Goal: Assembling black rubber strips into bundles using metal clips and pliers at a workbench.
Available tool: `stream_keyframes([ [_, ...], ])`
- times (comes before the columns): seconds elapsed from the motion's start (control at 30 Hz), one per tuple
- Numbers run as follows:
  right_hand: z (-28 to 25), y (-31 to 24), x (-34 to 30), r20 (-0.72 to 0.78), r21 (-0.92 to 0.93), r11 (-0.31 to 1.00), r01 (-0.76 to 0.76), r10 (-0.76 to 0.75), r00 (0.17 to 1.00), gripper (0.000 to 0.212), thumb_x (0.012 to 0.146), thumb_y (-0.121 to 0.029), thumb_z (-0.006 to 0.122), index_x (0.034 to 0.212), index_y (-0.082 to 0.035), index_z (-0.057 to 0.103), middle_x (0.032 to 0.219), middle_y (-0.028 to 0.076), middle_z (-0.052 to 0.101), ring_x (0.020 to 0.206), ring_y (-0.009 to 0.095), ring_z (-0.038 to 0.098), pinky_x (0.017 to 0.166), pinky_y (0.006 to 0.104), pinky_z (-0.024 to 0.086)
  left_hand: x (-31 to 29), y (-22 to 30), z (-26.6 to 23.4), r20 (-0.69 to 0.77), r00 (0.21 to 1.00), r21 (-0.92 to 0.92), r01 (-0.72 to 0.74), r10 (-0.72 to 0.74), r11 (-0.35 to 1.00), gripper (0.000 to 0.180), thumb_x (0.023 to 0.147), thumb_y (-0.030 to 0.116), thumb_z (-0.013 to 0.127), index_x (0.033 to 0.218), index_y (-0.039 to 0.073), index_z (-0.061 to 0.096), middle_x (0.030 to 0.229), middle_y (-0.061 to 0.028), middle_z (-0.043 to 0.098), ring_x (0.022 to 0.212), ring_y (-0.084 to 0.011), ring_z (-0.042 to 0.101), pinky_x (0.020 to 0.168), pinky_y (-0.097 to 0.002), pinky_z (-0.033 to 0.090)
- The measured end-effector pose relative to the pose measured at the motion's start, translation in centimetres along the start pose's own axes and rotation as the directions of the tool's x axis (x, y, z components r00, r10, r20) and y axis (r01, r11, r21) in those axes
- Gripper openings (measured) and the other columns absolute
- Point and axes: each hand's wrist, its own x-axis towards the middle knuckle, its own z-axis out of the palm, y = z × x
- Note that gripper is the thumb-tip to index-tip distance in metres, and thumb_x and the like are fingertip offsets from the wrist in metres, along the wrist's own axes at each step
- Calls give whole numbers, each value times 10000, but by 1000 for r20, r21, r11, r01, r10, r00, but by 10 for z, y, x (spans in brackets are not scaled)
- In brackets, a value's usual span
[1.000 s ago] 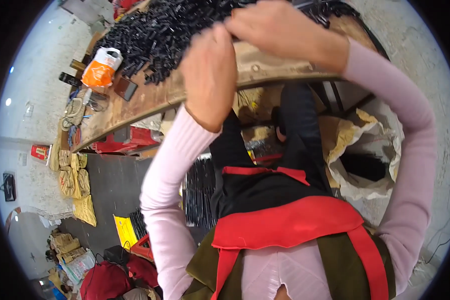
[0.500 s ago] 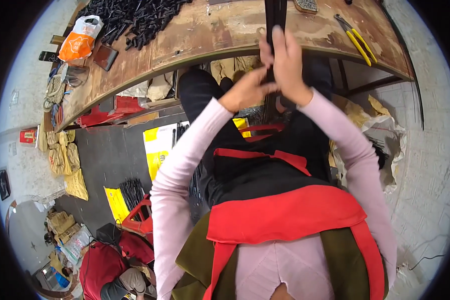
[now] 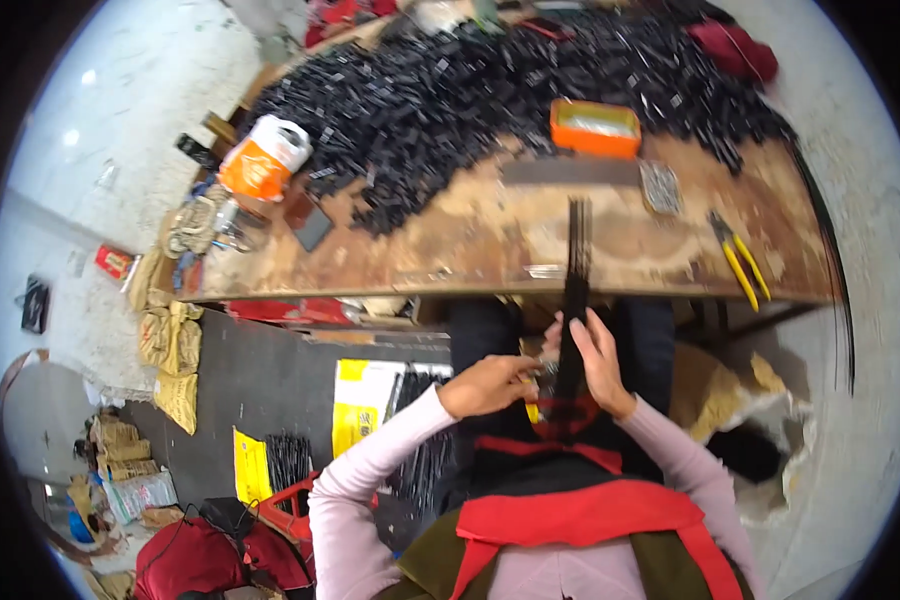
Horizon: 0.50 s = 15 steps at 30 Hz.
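A bundle of long, thin black strips stands nearly upright over my lap, its far end fanned out above the table's front edge. My right hand is closed round the middle of the bundle, thumb on the near side and fingertips showing on the left. Just left of the bundle, my left hand has its fingers bent together. Something small and shiny shows by its fingertips, too blurred to name. The lower end of the bundle lies over my lap and is hard to make out.
On the wooden table lie a large heap of small black parts, an orange box, a metal strip, a small tray and yellow-handled pliers. Black strips on yellow-and-white sacks lie on the floor.
The view has tilted up, showing more of the tabletop. Both hands and the bundle are lower and closer to my lap. My left hand has moved slightly off the bundle.
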Motion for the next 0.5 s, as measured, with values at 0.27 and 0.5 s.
stream_keyframes([
  [0.27, -12, -6, 29, -66, -77, 996, -34, 29, 997, 218, 933, -79, 626, 1123, 18, 582, 945, 80, 671, 848, 160, 654, 793, 292, 521, 57, 10, -150, -688, 706, 196, -41, 167, 980, 206, 968, 130, 586, 1109, 27, 696, 845, -82, 727, 695, -115, 676, 632, -262, 534],
  [0.5, -19, -14, 29, -31, -58, 993, -105, 103, 994, 195, 940, -58, 616, 1111, 36, 613, 961, 78, 683, 862, 151, 664, 830, 288, 525, 172, -53, -336, -862, 305, 503, 605, 404, 617, 110, 807, 156, 689, 912, 121, 685, 1049, -91, 593, 1052, -307, 571, 797, -430, 531],
])
